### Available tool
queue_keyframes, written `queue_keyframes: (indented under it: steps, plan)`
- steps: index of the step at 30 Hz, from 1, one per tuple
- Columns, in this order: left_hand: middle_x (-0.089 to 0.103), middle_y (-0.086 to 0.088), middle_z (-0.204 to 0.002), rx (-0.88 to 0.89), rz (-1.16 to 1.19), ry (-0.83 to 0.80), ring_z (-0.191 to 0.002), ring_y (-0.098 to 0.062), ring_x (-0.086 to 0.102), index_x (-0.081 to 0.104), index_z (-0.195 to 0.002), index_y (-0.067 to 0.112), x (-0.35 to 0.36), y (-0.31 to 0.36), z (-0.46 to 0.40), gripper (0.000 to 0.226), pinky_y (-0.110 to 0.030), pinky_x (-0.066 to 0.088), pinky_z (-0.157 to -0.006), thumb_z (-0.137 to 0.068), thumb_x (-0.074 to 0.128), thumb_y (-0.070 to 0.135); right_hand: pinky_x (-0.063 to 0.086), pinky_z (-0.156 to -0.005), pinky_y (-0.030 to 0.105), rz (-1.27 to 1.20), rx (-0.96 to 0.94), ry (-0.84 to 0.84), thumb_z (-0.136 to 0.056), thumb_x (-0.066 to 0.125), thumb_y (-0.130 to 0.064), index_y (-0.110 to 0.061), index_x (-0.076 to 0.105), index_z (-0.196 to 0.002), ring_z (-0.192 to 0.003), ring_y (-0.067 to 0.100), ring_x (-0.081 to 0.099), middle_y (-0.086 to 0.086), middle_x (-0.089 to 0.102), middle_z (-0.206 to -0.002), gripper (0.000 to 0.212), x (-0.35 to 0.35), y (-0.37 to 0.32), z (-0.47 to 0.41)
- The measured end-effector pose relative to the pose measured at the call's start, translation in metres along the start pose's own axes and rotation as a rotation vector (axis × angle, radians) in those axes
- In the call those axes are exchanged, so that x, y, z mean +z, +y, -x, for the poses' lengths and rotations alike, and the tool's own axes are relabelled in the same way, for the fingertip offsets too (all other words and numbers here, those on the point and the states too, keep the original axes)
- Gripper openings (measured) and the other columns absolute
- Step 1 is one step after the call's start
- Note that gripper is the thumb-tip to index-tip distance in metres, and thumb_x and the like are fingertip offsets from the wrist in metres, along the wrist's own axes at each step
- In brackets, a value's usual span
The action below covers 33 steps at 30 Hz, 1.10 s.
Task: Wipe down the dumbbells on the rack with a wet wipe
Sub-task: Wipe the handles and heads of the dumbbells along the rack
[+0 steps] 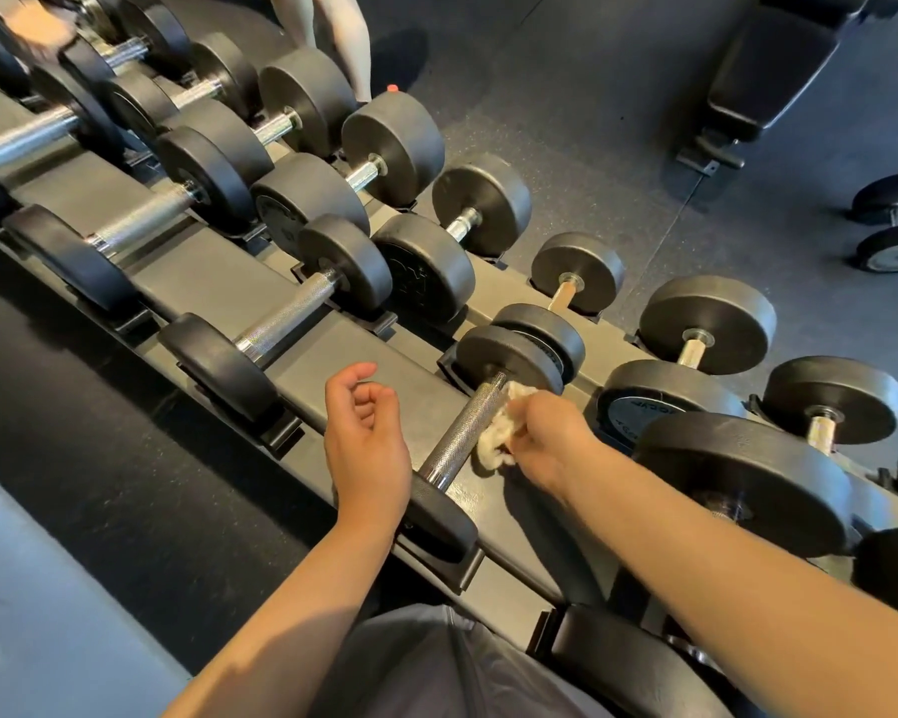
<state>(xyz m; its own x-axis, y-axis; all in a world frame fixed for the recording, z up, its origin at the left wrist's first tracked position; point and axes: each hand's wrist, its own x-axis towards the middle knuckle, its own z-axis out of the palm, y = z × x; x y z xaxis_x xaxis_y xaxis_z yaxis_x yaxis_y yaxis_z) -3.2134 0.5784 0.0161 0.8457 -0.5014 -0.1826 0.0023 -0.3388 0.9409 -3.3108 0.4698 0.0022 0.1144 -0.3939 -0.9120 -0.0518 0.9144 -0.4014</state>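
Knurled chrome is under the wet wipe (496, 432): the right hand (548, 440) has its fingers curled round the crumpled wipe and presses it to the right side of the handle (465, 432) of a dumbbell on the near row of the rack (333, 365). The left hand (366, 437) hovers just left, fingers loosely curled, holding nothing. Unsteadied, the dumbbell may roll in its cradle; the knurling could shred the wipe.

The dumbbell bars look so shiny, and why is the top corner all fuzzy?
Head view: light glints off the knurled handle beside the wet wipe that the right hand holds; the left hand looks sharp; the far top-left dumbbells are smeared by blur; the wide lens bends the rack.
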Motion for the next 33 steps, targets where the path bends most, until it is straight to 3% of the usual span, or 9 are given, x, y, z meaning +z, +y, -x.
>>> queue_keyframes:
  steps: [4, 8, 13, 16, 19, 24, 28, 31, 33]
  plan:
    - [0.055, 0.002, -0.088, -0.002, -0.004, 0.026, -0.074, 0.005, 0.052, 0.053, -0.115, 0.022, 0.001, 0.000, 0.000, 0.022, -0.004, 0.041, -0.067, -0.098, 0.049, 0.009, 0.033, -0.052, 0.030, 0.095, 0.044, 0.024, -0.101, 0.032, -0.014, -0.011, 0.049, -0.082, -0.049, 0.018, 0.036, 0.005, 0.037, -0.060, 0.026, 0.014, 0.015, -0.005]
    - [0.058, 0.006, -0.089, -0.021, -0.001, 0.048, -0.073, 0.009, 0.053, 0.058, -0.105, 0.020, 0.002, 0.000, -0.001, 0.019, -0.003, 0.040, -0.065, -0.097, 0.046, 0.007, 0.033, -0.051, 0.025, 0.473, -0.067, -0.048, -0.096, 0.035, -0.004, -0.009, 0.056, -0.097, -0.060, 0.013, 0.039, 0.002, 0.042, -0.071, 0.022, 0.010, 0.045, 0.007]
    - [0.057, 0.006, -0.089, -0.041, 0.009, 0.070, -0.075, 0.013, 0.053, 0.059, -0.106, 0.015, 0.002, -0.002, -0.002, 0.018, 0.001, 0.037, -0.066, -0.097, 0.047, 0.006, 0.025, -0.050, 0.015, 0.954, -0.088, -0.267, -0.103, 0.033, -0.019, -0.014, 0.051, -0.118, -0.066, 0.010, 0.041, 0.002, 0.046, -0.086, 0.024, 0.004, 0.059, 0.021]
    - [0.058, 0.007, -0.089, -0.060, 0.007, 0.079, -0.076, 0.014, 0.053, 0.060, -0.105, 0.017, 0.002, -0.002, -0.002, 0.018, 0.002, 0.036, -0.065, -0.097, 0.046, 0.009, 0.034, -0.062, 0.020, 1.324, -0.211, -0.393, -0.100, 0.036, -0.007, -0.017, 0.055, -0.110, -0.094, 0.020, 0.048, 0.007, 0.042, -0.100, 0.023, -0.001, 0.037, 0.026]
    - [0.058, 0.006, -0.088, -0.061, 0.015, 0.091, -0.070, 0.013, 0.052, 0.059, -0.104, 0.018, 0.003, -0.001, -0.001, 0.018, 0.002, 0.037, -0.062, -0.097, 0.046, 0.007, 0.036, -0.079, 0.026, 1.572, -0.318, -0.532, -0.101, 0.036, -0.012, -0.006, 0.057, -0.113, -0.099, 0.021, 0.049, 0.008, 0.046, -0.101, 0.025, -0.004, 0.020, 0.036]
    - [0.057, 0.004, -0.088, -0.061, 0.008, 0.101, -0.062, 0.013, 0.051, 0.059, -0.105, 0.015, 0.004, 0.001, 0.001, 0.018, 0.000, 0.039, -0.058, -0.098, 0.045, 0.005, 0.038, -0.075, 0.027, 1.670, -0.343, -0.591, -0.093, 0.042, -0.003, -0.002, 0.056, -0.122, -0.092, 0.021, 0.047, 0.010, 0.051, -0.103, 0.032, -0.007, 0.014, 0.037]
    - [0.057, 0.004, -0.089, -0.067, -0.007, 0.112, -0.073, 0.002, 0.053, 0.059, -0.106, 0.016, 0.003, 0.002, 0.001, 0.019, 0.001, 0.038, -0.059, -0.098, 0.045, 0.006, 0.042, -0.073, 0.010, 1.540, -0.236, -0.647, -0.093, 0.035, 0.005, -0.016, 0.045, -0.140, -0.100, 0.017, 0.053, 0.009, 0.051, -0.133, 0.052, -0.016, 0.026, 0.027]
    - [0.057, 0.005, -0.088, -0.067, -0.002, 0.121, -0.070, 0.006, 0.053, 0.059, -0.106, 0.016, 0.005, 0.003, 0.001, 0.019, 0.001, 0.038, -0.058, -0.098, 0.045, 0.006, 0.039, -0.097, 0.026, 1.525, -0.294, -0.608, -0.096, 0.039, -0.002, -0.015, 0.049, -0.137, -0.119, 0.024, 0.050, 0.008, 0.051, -0.136, 0.044, -0.019, 0.029, 0.024]
    - [0.056, 0.005, -0.088, -0.066, 0.002, 0.125, -0.064, 0.013, 0.051, 0.059, -0.105, 0.016, 0.005, 0.004, 0.002, 0.019, 0.001, 0.038, -0.058, -0.098, 0.045, 0.005, 0.041, -0.093, 0.027, 1.516, -0.375, -0.620, -0.098, 0.042, -0.008, -0.013, 0.053, -0.132, -0.114, 0.022, 0.052, 0.007, 0.055, -0.130, 0.037, -0.021, 0.026, 0.032]
